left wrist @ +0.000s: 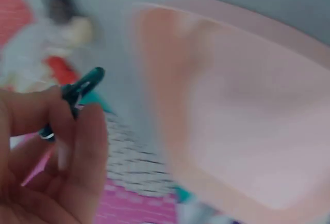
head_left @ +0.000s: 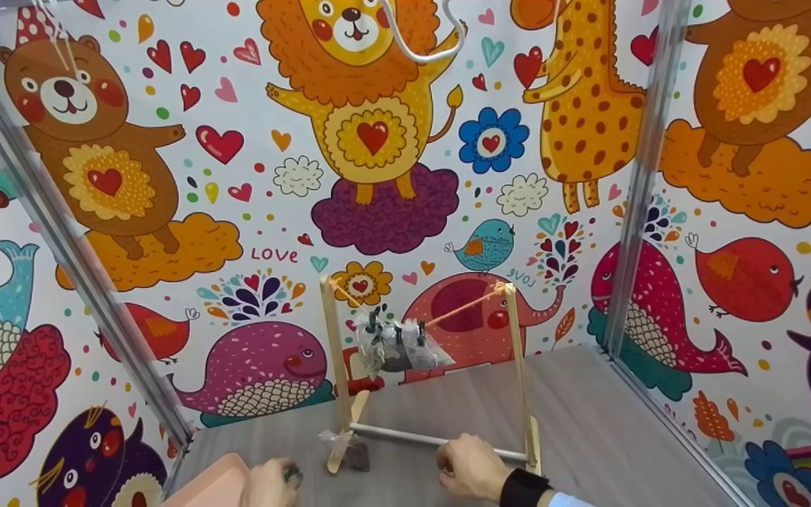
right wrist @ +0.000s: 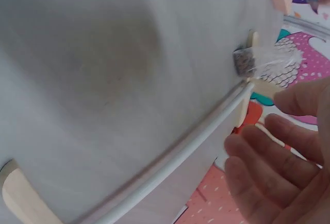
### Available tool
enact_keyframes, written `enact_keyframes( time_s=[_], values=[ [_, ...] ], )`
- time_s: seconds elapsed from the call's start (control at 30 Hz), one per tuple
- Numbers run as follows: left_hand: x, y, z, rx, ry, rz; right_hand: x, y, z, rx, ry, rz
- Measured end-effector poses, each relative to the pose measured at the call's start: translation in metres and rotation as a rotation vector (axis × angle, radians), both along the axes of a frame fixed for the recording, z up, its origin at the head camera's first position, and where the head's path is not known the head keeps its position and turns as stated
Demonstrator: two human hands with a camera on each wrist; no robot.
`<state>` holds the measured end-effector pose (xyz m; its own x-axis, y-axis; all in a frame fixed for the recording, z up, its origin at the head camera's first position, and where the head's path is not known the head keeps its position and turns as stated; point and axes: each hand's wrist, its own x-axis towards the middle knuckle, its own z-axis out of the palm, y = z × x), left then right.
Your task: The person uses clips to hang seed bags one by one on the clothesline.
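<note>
My left hand point(head_left: 269, 482) pinches a small dark green clip point(left wrist: 85, 85) between thumb and fingers, beside a pink tray point(left wrist: 247, 105). My right hand point(head_left: 472, 465) holds nothing; its fingers curl loosely near the white rod point(right wrist: 180, 154) at the bottom of a wooden stand point(head_left: 516, 352). Across the stand's top runs an orange string point(head_left: 465, 308). From it hang clear plastic bags point(head_left: 412, 352) with grey contents, fastened by dark clips point(head_left: 372, 326). By the stand's left foot lies a small clear bag with dark brown contents point(head_left: 357, 456).
The stand is on a grey wood-grain table point(head_left: 588, 422), close to the cartoon-printed back wall point(head_left: 377, 267). Metal posts point(head_left: 627, 211) rise at both corners. A white cable loop point(head_left: 426, 56) hangs at the top.
</note>
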<state>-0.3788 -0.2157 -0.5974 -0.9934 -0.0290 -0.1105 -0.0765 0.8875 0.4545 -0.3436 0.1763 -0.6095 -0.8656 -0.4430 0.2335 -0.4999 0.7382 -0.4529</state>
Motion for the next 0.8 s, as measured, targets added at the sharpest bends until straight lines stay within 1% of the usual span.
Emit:
enact_keyframes(
  time_s=[0.07,0.1,0.17,0.23,0.27,0.33,0.4,0.47,0.53,0.6,0.7,0.8],
  values=[
    [0.003,0.02,0.009,0.079,0.096,-0.06,0.001,-0.005,0.006,-0.037,-0.007,0.026],
    [0.004,0.029,0.013,0.142,0.127,-0.089,0.001,-0.008,0.009,-0.058,-0.018,0.041],
    [0.005,0.045,0.019,0.266,0.15,-0.144,0.001,-0.013,0.015,-0.093,-0.037,0.066],
    [0.006,0.061,0.024,0.411,0.115,-0.185,0.0,-0.018,0.02,-0.115,-0.045,0.088],
    [0.006,0.068,0.025,0.49,0.08,-0.2,0.0,-0.021,0.022,-0.126,-0.052,0.098],
    [0.008,0.083,0.027,0.633,0.002,-0.21,-0.001,-0.025,0.025,-0.137,-0.055,0.111],
    [0.01,0.098,0.029,0.741,-0.07,-0.204,-0.001,-0.029,0.026,-0.135,-0.046,0.115],
    [0.013,0.111,0.03,0.801,-0.114,-0.184,-0.002,-0.032,0.027,-0.138,-0.045,0.113],
    [0.015,0.122,0.031,0.827,-0.136,-0.155,-0.003,-0.032,0.026,-0.134,-0.022,0.103],
    [0.016,0.129,0.031,0.852,-0.156,-0.132,-0.003,-0.031,0.025,-0.132,0.016,0.089],
    [0.016,0.132,0.026,0.905,-0.2,-0.12,-0.003,-0.029,0.021,-0.137,0.077,0.09],
    [0.016,0.13,0.019,0.949,-0.243,-0.138,-0.002,-0.026,0.018,-0.135,0.131,0.119]
  ],
)
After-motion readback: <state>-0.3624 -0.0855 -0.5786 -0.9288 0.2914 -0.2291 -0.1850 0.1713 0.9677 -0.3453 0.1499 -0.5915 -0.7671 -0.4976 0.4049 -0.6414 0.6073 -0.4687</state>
